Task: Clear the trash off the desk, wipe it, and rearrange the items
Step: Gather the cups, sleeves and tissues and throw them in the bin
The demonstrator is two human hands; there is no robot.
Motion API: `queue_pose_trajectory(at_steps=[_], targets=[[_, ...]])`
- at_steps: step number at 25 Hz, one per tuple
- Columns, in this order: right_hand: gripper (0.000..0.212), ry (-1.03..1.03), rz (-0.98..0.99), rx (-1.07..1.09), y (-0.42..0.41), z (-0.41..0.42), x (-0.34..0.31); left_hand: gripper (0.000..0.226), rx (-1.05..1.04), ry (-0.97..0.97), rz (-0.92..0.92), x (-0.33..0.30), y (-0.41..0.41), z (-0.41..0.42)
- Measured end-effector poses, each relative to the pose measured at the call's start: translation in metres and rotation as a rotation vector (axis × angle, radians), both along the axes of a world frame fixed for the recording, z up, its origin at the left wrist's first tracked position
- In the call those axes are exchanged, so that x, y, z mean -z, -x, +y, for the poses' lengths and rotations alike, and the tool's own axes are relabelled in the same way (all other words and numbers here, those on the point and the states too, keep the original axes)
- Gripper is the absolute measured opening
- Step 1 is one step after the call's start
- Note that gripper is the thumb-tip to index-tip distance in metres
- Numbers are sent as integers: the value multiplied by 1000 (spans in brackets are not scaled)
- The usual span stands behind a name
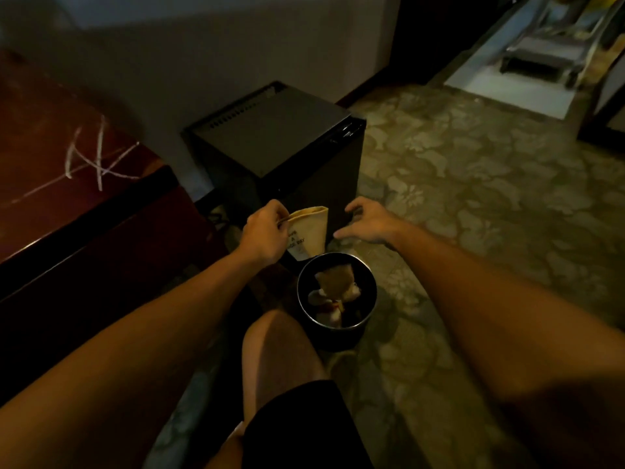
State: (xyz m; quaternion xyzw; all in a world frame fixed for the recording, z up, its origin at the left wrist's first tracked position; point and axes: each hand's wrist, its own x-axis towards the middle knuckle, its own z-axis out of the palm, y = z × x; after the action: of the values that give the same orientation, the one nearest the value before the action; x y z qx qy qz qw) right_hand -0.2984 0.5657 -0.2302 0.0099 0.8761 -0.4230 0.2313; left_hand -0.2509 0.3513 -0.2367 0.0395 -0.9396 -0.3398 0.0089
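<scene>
While the scratched wooden tabletop [67, 157] stands off to the left, a person's left hand [265, 231] holds a tan paper bag [309, 233] above the round black waste bin [370, 299], its grip pinching the bag's open top edge. The bag looks light, thin and easily crumpled, best held at that rim. The right hand [367, 223] hovers beside it, fingers spread, holding nothing.
</scene>
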Motion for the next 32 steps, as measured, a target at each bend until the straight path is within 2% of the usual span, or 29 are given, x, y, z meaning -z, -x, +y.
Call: queue_pose_trajectory(at_steps=[2, 5, 12, 16, 23, 27, 32], targets=[[54, 76, -63, -93, 5, -8, -6, 12, 47, -28, -64, 6, 6, 3], [22, 20, -16, -166, 10, -20, -4, 14, 93, -42, -107, 15, 13, 14], [21, -245, 47, -230, 14, -4, 39, 14, 154, 152, -231, 51, 16, 14], [52, -464, 7, -252, 13, 10, 58, 16, 178, 209, -258, 62, 17, 3], [39, -528, 188, -392, 19, -2, 16, 21, 144, 245, -219, 32, 22, -5], [58, -578, 319, -487, 16, -16, -26, 28, 198, 294, -140, -11, 12, -7], [71, -686, 518, -530, 12, -36, -87, 41, 185, 510, 102, -71, -4, -12]])
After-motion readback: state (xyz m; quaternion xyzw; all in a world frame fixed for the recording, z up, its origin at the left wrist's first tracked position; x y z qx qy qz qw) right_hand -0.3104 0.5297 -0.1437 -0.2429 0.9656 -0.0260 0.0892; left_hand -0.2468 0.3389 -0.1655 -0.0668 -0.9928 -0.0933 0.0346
